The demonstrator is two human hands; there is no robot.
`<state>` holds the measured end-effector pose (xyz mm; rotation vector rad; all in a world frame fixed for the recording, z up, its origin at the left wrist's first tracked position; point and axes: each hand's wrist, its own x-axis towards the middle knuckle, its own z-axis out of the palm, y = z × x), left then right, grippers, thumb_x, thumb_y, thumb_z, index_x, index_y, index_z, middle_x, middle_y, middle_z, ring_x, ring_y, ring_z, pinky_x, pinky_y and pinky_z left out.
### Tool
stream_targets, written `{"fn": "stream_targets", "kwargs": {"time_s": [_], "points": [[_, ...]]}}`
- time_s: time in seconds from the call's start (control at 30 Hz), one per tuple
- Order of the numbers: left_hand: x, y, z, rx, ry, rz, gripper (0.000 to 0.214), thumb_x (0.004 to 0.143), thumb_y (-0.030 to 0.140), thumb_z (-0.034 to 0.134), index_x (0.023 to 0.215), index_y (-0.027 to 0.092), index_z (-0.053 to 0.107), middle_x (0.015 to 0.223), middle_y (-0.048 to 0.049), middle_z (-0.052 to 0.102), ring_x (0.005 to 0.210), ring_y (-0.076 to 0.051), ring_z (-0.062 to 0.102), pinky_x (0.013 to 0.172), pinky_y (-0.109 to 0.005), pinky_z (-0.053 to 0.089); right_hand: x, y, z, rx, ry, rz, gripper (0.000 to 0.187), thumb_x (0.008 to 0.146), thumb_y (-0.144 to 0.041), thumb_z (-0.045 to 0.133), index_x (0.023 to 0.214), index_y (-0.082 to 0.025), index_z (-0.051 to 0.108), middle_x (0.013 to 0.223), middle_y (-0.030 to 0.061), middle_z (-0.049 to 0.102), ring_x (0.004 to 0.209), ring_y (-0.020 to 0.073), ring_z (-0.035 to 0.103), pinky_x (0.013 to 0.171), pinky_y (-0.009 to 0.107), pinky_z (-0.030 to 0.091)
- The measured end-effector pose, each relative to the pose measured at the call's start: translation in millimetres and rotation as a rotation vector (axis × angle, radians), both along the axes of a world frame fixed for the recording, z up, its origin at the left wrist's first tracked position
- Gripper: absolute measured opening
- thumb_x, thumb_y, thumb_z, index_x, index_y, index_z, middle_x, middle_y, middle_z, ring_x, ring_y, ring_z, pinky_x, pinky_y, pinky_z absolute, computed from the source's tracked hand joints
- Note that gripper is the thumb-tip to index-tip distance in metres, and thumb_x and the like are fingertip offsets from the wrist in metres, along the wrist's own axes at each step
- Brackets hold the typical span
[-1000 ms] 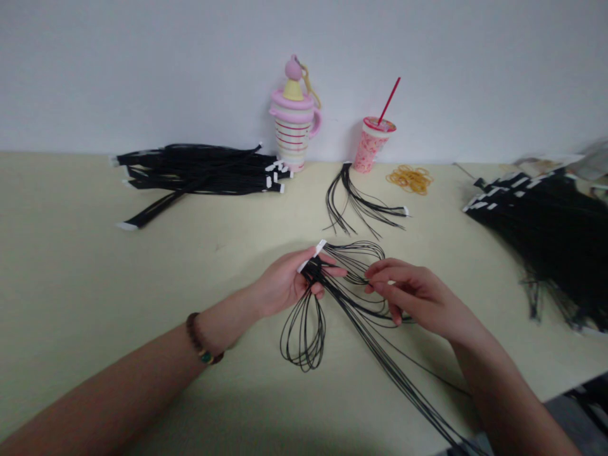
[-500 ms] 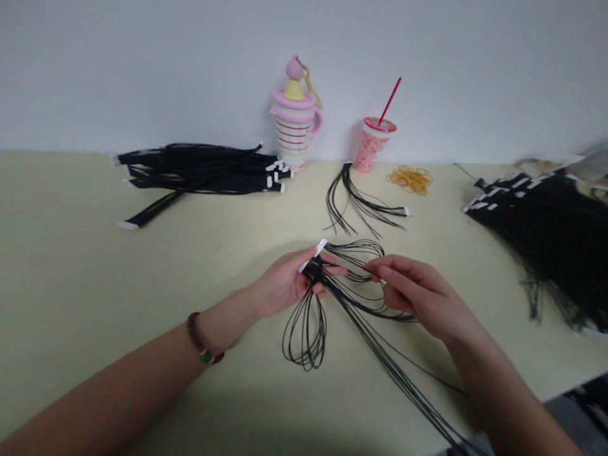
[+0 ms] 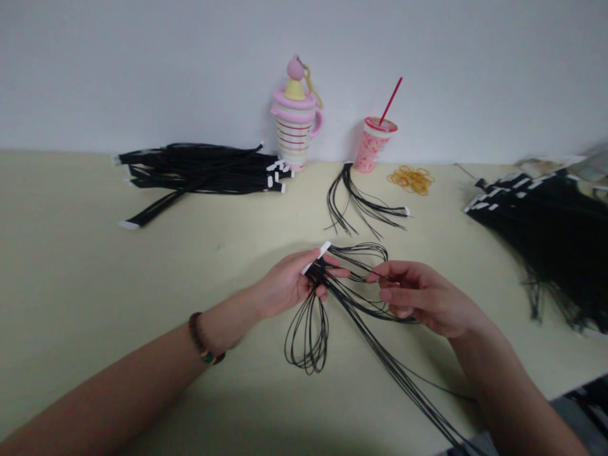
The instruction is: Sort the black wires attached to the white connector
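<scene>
My left hand (image 3: 291, 283) pinches a bunch of thin black cords (image 3: 308, 326) just below their white tag (image 3: 319, 254). Loops of the cords hang below the hand, and long strands run off toward the lower right. Close to the left hand, my right hand (image 3: 420, 296) has its fingertips on a few strands that loop out to the right of the tag. Both hands hover low over the pale yellow table (image 3: 95, 278).
A stack of tagged black cord bundles (image 3: 199, 170) lies at the back left. A larger heap (image 3: 546, 221) spreads at the right. A small loose bunch (image 3: 356, 199), yellow rubber bands (image 3: 411, 179), a pink striped cup (image 3: 295, 123) and a pink straw cup (image 3: 373, 147) stand by the wall.
My right hand has turned a little and slid slightly right along the strands. The left hand keeps its grip, and the loop by the tag has widened a bit.
</scene>
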<state>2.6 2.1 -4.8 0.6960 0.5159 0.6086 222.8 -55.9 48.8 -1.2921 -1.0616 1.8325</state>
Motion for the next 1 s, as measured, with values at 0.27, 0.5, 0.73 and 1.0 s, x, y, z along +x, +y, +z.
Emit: {"fn": "stream_targets", "kwargs": {"time_s": [0.27, 0.5, 0.73, 1.0], "points": [[2, -3, 2.9, 0.000, 0.028, 0.031, 0.031, 0.091, 0.032, 0.041, 0.093, 0.008, 0.061, 0.102, -0.0201, 0.065, 0.050, -0.011, 0.055, 0.054, -0.030, 0.045, -2, -3, -3.9, -0.084, 0.117, 0.068, 0.019, 0.075, -0.024, 0.066, 0.091, -0.016, 0.061, 0.051, -0.0087, 0.033, 0.040, 0.0017, 0.026, 0.039, 0.016, 0.021], [2, -2, -0.5, -0.015, 0.021, 0.061, 0.031, 0.090, 0.033, 0.044, 0.095, 0.008, 0.061, 0.101, -0.0199, 0.065, 0.050, -0.011, 0.055, 0.053, -0.029, 0.046, -14, -2, -6.0, -0.107, 0.113, 0.156, 0.018, 0.080, -0.025, 0.055, 0.090, -0.013, 0.065, 0.076, 0.0012, 0.056, 0.040, 0.0012, 0.041, 0.035, 0.015, 0.029], [1, -1, 1.5, -0.006, 0.015, 0.037, 0.031, 0.090, 0.033, 0.042, 0.096, 0.008, 0.060, 0.104, -0.0212, 0.064, 0.052, -0.011, 0.056, 0.052, -0.028, 0.045, -7, -2, -5.4, -0.043, 0.059, 0.226, 0.018, 0.079, -0.023, 0.056, 0.089, -0.011, 0.065, 0.055, -0.0032, 0.047, 0.044, 0.0056, 0.046, 0.040, 0.017, 0.044], [-1, 0, 1.8, 0.003, 0.012, 0.023, 0.031, 0.093, 0.032, 0.036, 0.093, 0.010, 0.058, 0.104, -0.0193, 0.064, 0.048, -0.010, 0.054, 0.053, -0.028, 0.044, -12, -2, -15.6, 0.361, -0.447, 0.187, 0.018, 0.075, -0.031, 0.065, 0.078, -0.014, 0.059, 0.057, -0.0039, 0.047, 0.048, 0.0055, 0.040, 0.043, 0.018, 0.034]]}}
